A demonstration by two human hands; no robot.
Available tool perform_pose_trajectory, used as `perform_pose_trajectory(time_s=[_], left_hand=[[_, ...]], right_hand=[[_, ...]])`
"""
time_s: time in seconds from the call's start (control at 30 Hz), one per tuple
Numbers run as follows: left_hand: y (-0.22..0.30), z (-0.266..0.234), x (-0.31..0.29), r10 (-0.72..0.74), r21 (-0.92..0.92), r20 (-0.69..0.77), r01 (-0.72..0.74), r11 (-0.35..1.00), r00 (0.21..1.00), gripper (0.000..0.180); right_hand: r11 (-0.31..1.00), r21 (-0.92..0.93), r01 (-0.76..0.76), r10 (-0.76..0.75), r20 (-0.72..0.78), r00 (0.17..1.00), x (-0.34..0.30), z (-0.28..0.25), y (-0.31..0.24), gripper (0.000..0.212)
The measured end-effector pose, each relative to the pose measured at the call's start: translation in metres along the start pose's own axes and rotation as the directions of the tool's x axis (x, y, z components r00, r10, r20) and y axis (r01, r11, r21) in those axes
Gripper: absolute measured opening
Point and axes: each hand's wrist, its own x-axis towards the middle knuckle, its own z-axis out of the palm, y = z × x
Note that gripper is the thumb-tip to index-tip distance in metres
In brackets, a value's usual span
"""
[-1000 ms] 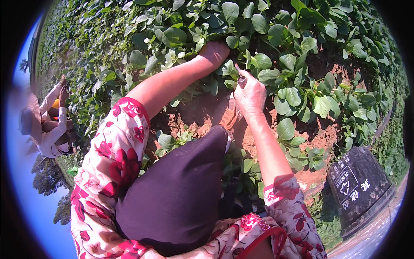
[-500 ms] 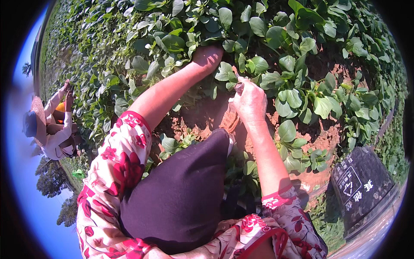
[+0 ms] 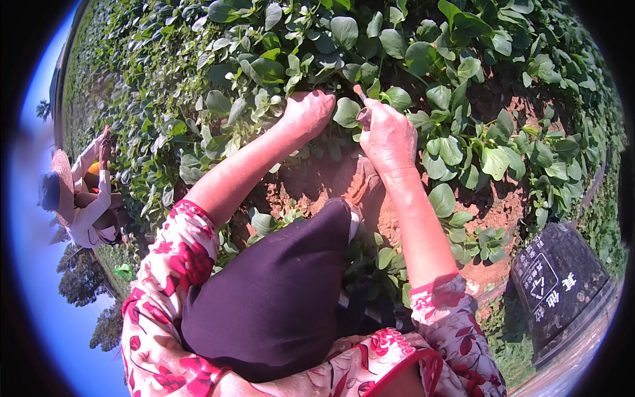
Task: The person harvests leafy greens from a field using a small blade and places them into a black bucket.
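Observation:
My right hand (image 3: 390,135) is wrapped round a small hand tool (image 3: 363,116), of which a round metal collar and a rusty, thin neck show; its working end is lost among the leaves. To its left, my left hand (image 3: 309,111) is closed, knuckles up, at the edge of the leafy green plants (image 3: 345,33). Leaves hide its fingertips, and I cannot make out what they hold, if anything. Round leaves stand between the two hands. Just below them is reddish, crumbly soil (image 3: 317,175).
My dark-trousered knee (image 3: 278,284) and brown shoe (image 3: 360,182) are close below my hands. A black bin-like container (image 3: 559,284) with white markings stands at the lower right. Another person in a straw hat (image 3: 63,175) crouches among plants at the far left.
My left hand has come out of the foliage, moving slightly down and left. My right hand has shifted a little up and right, still gripping the hand tool.

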Motion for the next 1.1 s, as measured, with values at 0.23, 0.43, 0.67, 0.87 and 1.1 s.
perform_pose_trajectory(time_s=[0.23, 0.43, 0.67, 0.87, 1.1], left_hand=[[0.016, -0.024, 0.001, 0.064, -0.141, 0.075, -0.053, 0.989, 0.995, 0.024], [0.014, -0.013, 0.044, 0.277, 0.104, -0.392, -0.257, 0.961, 0.877, 0.019], [-0.060, 0.063, 0.041, 0.271, 0.123, -0.398, -0.242, 0.963, 0.876, 0.007], [-0.064, 0.062, 0.032, 0.124, 0.039, -0.333, -0.117, 0.992, 0.935, 0.018], [-0.069, 0.059, 0.035, -0.049, -0.259, -0.270, -0.024, 0.965, 0.962, 0.017]], right_hand=[[0.993, 0.090, -0.081, 0.102, -0.253, 0.962, 0.020, -0.014, 0.020, 0.020], [0.981, 0.162, -0.110, 0.147, -0.235, 0.961, 0.014, -0.018, 0.017, 0.020], [0.985, 0.152, -0.080, 0.107, -0.185, 0.977, -0.012, -0.029, 0.008, 0.021], [0.989, 0.094, -0.112, 0.101, 0.118, 0.988, -0.020, -0.012, 0.000, 0.022], [0.987, 0.082, -0.139, 0.129, 0.125, 0.984, -0.009, 0.009, 0.001, 0.019]])
